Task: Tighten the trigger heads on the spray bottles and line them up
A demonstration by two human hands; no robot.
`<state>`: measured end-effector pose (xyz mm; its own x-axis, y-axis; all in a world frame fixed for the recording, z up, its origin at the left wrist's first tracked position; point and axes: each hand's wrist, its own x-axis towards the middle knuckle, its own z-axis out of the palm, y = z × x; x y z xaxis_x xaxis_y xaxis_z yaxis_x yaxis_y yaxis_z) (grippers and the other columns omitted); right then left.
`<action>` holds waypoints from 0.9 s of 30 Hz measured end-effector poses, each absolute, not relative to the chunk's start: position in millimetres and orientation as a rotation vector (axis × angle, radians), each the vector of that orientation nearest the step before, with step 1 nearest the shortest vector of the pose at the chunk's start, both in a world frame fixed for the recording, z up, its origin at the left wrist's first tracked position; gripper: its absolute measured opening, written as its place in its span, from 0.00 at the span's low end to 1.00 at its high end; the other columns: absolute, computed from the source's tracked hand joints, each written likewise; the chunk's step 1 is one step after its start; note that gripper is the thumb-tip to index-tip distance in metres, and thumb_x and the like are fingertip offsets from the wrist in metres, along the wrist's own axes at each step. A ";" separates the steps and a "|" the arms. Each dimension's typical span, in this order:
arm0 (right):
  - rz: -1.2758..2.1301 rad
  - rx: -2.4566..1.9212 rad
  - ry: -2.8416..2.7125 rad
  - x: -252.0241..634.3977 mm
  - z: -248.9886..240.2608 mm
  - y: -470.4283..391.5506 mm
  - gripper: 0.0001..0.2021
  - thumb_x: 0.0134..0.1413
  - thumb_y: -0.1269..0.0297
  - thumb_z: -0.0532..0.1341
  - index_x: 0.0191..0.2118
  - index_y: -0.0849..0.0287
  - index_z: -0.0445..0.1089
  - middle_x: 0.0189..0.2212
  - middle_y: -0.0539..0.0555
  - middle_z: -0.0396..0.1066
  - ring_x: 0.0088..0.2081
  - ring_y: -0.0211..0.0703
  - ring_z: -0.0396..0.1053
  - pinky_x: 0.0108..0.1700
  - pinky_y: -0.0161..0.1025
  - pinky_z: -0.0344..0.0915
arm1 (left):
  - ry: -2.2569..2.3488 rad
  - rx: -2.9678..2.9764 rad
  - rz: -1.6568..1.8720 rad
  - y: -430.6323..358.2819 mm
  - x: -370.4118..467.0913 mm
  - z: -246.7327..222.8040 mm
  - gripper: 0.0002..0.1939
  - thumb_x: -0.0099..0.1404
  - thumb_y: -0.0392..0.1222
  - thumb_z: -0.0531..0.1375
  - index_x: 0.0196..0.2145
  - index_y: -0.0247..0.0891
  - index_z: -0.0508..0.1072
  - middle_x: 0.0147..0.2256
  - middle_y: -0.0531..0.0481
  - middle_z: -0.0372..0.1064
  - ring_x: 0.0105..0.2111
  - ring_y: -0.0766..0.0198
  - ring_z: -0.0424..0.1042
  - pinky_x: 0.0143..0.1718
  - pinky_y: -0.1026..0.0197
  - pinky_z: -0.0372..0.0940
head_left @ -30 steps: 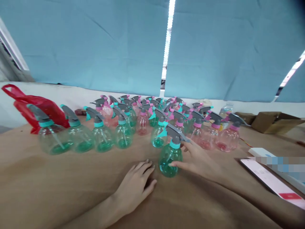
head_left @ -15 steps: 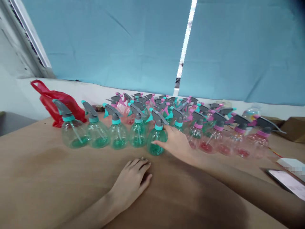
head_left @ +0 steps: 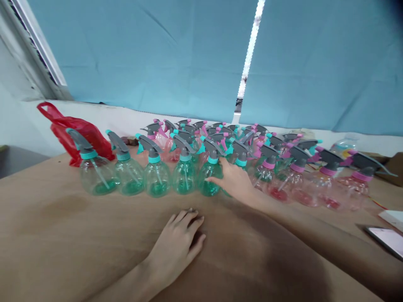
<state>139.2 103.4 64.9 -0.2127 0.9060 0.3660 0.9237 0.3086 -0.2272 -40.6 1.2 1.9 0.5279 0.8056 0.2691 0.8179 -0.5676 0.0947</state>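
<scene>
Several clear spray bottles with grey trigger heads stand in rows. Green ones with turquoise collars are at the front left, pink ones with pink collars at the front right. My right hand [head_left: 236,181] is around the right side of a green spray bottle [head_left: 210,180], thumb across its front, the other fingers partly hidden behind it. To its left stands another green bottle [head_left: 184,178]; a pink bottle [head_left: 264,176] is to the right of my hand. My left hand [head_left: 179,239] lies flat on the table, fingers spread, in front of the bottles and holding nothing.
A red plastic bag [head_left: 83,136] sits behind the leftmost bottles. A phone [head_left: 387,239] with a lit screen and a white object [head_left: 393,219] lie at the right of the wooden table [head_left: 78,239]. A blue curtain [head_left: 141,54] hangs behind.
The green bottle at my right hand has moved slightly back, into line with its neighbours, and the right hand has moved with it. The left hand stays on the table.
</scene>
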 end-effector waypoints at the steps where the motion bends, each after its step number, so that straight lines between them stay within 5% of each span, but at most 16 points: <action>1: -0.044 -1.623 -2.158 139.3 64.8 104.6 0.32 0.49 0.48 0.59 0.53 0.69 0.58 0.34 0.66 0.74 0.36 0.65 0.73 0.31 0.49 0.65 | -1.440 -2.708 -0.443 1.1 -40.5 2.0 0.15 0.65 0.39 0.54 0.49 0.35 0.69 0.48 0.43 0.68 0.49 0.51 0.65 0.48 0.48 0.61; 7: 0.070 -1.527 -2.167 147.2 62.6 96.7 0.38 0.49 0.51 0.60 0.61 0.68 0.48 0.44 0.65 0.72 0.38 0.57 0.73 0.36 0.47 0.66 | -1.424 -2.708 -0.469 1.9 -40.4 1.5 0.15 0.65 0.39 0.55 0.49 0.35 0.69 0.49 0.43 0.67 0.49 0.51 0.64 0.49 0.49 0.60; 10: 0.139 -1.404 -2.096 162.3 63.7 79.3 0.28 0.52 0.56 0.59 0.57 0.59 0.56 0.50 0.59 0.69 0.33 0.47 0.73 0.36 0.44 0.66 | -1.421 -2.692 -0.463 1.9 -41.2 0.0 0.15 0.65 0.39 0.54 0.49 0.36 0.68 0.49 0.44 0.67 0.49 0.52 0.64 0.49 0.49 0.60; 13: 0.092 -1.408 -2.071 185.9 66.3 61.5 0.09 0.54 0.58 0.57 0.40 0.53 0.68 0.35 0.48 0.76 0.28 0.42 0.73 0.31 0.39 0.64 | -1.404 -2.683 -0.467 2.0 -42.7 -1.7 0.15 0.65 0.39 0.53 0.49 0.37 0.68 0.49 0.45 0.67 0.49 0.52 0.64 0.49 0.49 0.60; 15: -0.038 -1.499 -2.019 202.6 66.5 56.0 0.07 0.54 0.58 0.57 0.36 0.53 0.69 0.30 0.47 0.76 0.28 0.43 0.72 0.30 0.39 0.63 | -1.384 -2.676 -0.474 2.6 -43.5 -2.4 0.15 0.66 0.40 0.53 0.49 0.37 0.68 0.48 0.45 0.67 0.49 0.52 0.65 0.49 0.49 0.60; 23: -0.098 -1.651 -1.954 219.2 57.0 87.1 0.31 0.52 0.46 0.56 0.55 0.66 0.60 0.42 0.63 0.73 0.42 0.59 0.71 0.38 0.47 0.64 | -1.281 -2.642 -0.493 3.2 -41.7 -5.6 0.15 0.66 0.41 0.52 0.49 0.37 0.68 0.47 0.45 0.69 0.47 0.52 0.66 0.49 0.48 0.59; 27: -0.034 -1.683 -1.942 206.9 55.2 102.0 0.32 0.51 0.43 0.55 0.53 0.66 0.61 0.37 0.63 0.74 0.39 0.59 0.72 0.35 0.45 0.63 | -1.246 -2.643 -0.493 4.6 -43.0 -7.2 0.15 0.66 0.40 0.52 0.49 0.36 0.68 0.46 0.45 0.69 0.48 0.52 0.66 0.51 0.47 0.57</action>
